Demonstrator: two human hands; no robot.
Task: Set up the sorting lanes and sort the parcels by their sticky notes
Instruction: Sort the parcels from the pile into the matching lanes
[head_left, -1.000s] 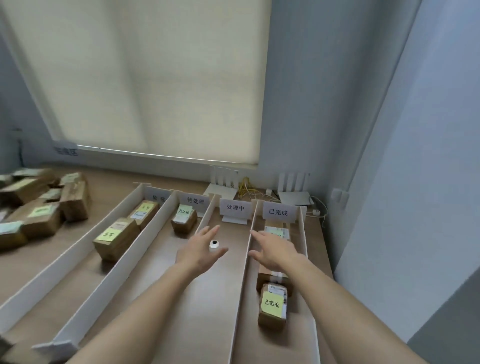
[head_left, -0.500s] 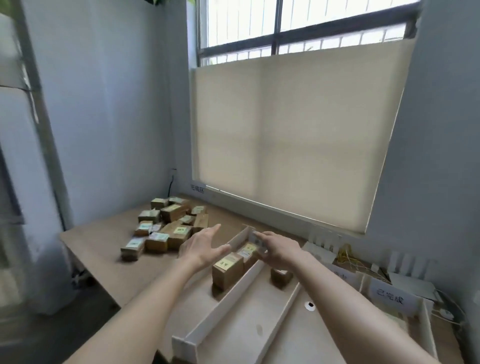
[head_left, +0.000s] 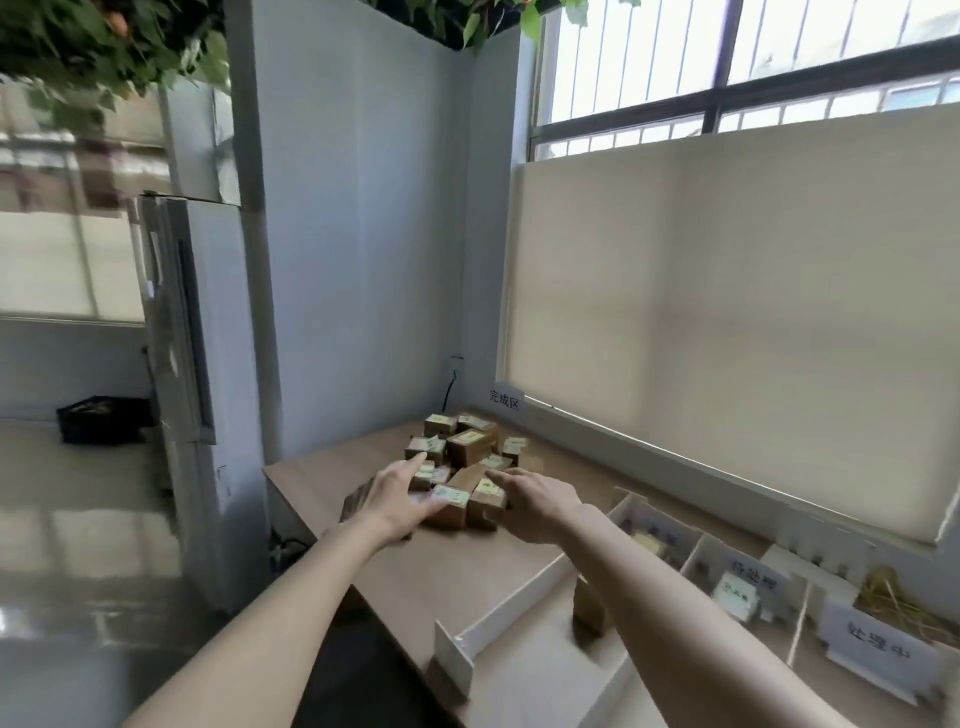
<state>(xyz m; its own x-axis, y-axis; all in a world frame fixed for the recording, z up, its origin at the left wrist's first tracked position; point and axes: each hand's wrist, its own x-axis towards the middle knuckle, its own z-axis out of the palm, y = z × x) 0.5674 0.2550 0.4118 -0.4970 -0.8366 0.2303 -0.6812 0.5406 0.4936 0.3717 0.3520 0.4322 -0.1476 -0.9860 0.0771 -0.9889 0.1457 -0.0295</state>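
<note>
A heap of small brown parcels (head_left: 470, 449) with green and yellow sticky notes lies on the wooden table (head_left: 457, 564) near the far left corner. My left hand (head_left: 396, 491) reaches over the near left edge of the heap, fingers straight, holding nothing. My right hand (head_left: 535, 500) hovers at the heap's near right side, fingers extended beside a front parcel (head_left: 485, 499). White sorting lanes (head_left: 519, 603) run along the right, with a parcel (head_left: 589, 608) in the first lane and labelled cards (head_left: 878, 644) at their far ends.
A window blind (head_left: 727, 322) covers the wall behind the table. A white label (head_left: 504, 399) is stuck below the window by the heap. A tall grey cabinet (head_left: 187, 332) stands left of the table, with a dark crate (head_left: 104, 418) on the floor beyond.
The view has swung left from the lanes to the parcel heap. Both hands have travelled from the lanes to the heap's near side, still holding nothing.
</note>
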